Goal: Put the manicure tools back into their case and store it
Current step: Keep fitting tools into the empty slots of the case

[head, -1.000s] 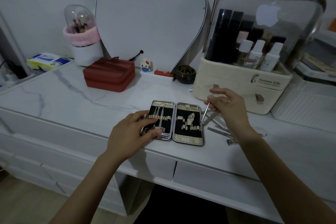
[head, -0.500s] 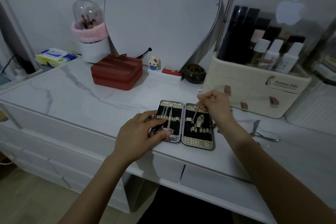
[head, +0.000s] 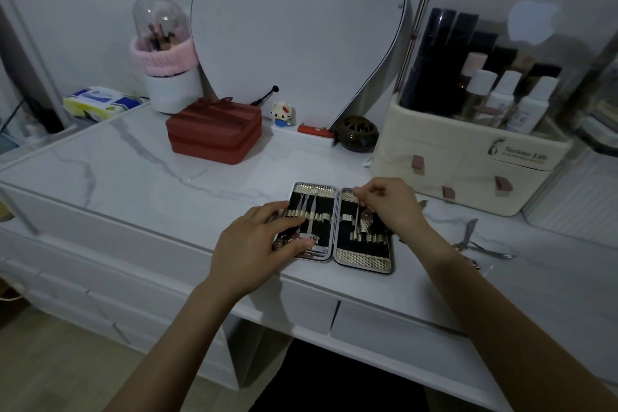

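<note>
Here the manicure case (head: 341,227) lies open flat like a book near the front edge of the marble-patterned dressing table (head: 133,174), its two black-lined halves side by side with only a narrow strip of tabletop between the case and the table's front lip. The left hand (head: 257,241) rests on the left half, fingers spread and fairly straight, fingertips pressing down on the lining and the tools strapped there; it does not close around anything. The right hand (head: 391,207) hovers over the upper part of the right half with its fingers curled and thumb and forefinger pinched together on a thin metal tool (head: 357,215) that points down into the case, its tip among the elastic loops. To the right of the case, nail nippers (head: 468,237) lie loose on the tabletop, well apart from the case, with bare surface around them. Behind the right hand, close to the case's far edge, stands a cream cosmetic organizer (head: 468,170) with a clear lid. Farther back on the left sits a red zip box (head: 214,134), with wide open tabletop between it and the case. A large mirror (head: 294,27) leans against the wall behind.
</note>
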